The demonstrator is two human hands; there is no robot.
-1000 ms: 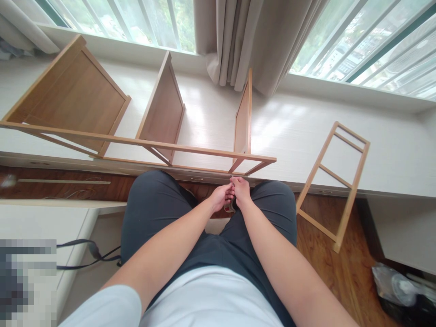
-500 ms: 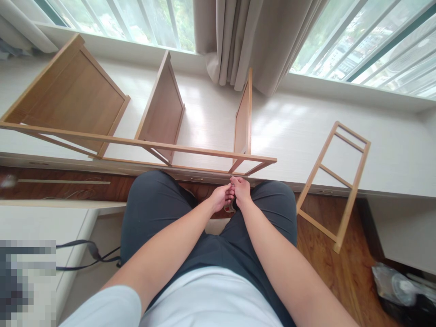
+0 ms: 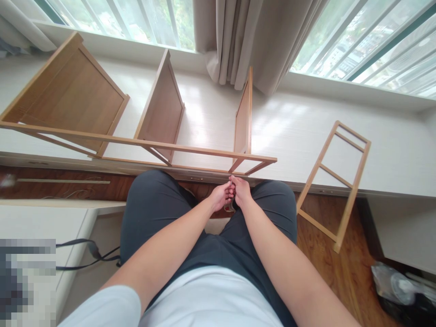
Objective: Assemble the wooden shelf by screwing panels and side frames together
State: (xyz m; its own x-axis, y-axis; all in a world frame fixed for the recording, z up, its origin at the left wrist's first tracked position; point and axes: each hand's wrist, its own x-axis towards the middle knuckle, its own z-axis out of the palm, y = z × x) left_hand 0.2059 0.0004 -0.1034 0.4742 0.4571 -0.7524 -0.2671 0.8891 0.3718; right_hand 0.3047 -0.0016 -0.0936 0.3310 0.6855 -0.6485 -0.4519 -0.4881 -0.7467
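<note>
Two hands, left hand [image 3: 220, 196] and right hand [image 3: 242, 191], together above the lap between the knees, fingertips pinched on one small metal fitting [image 3: 230, 205], kind too small to tell; held just below the near corner of the wooden shelf frame [image 3: 252, 160]. Shelf frame: lying on its side across the white window ledge [image 3: 289, 131], near long rail overhanging the ledge edge. Three shelf panels already fitted to it: left panel [image 3: 68, 97], middle panel [image 3: 163, 109], right panel [image 3: 244, 113], all on edge and joined to the rails. One ladder-shaped side frame [image 3: 335, 181], not yet attached, leaning against the ledge to the right, well apart from the shelf frame, foot on the wood floor [image 3: 327, 263]. One loose thin strip [image 3: 63, 182] on the floor at left, unused. Progress, judged: shelves mounted on one side; second side frame and the fitting in hand still to go, so roughly past the midpoint, not near finished. Also present: grey curtain [image 3: 235, 41] at the window, black cable [image 3: 91, 254] at lower left, clear plastic bag [image 3: 395, 286] at lower right.
</note>
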